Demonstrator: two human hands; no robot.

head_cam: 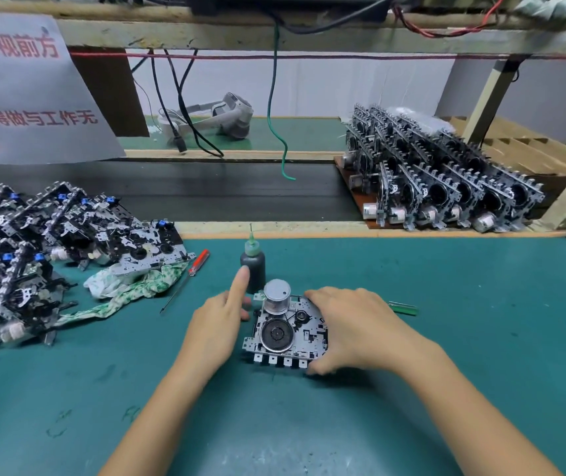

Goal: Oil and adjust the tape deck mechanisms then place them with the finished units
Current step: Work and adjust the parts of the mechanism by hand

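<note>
deck [288, 334] lies flat on mat [446, 338], gripped at its rt edge by right hand [350, 331]. oil bottle [252, 266] stands just behind deck, nearest left hand [218, 321]; left holds nothing, forefinger out.

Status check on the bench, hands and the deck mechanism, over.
Right hand grips the tape deck mechanism flat on the mat. Left hand beside it, forefinger raised at the oil bottle. Nothing blocking.
</note>
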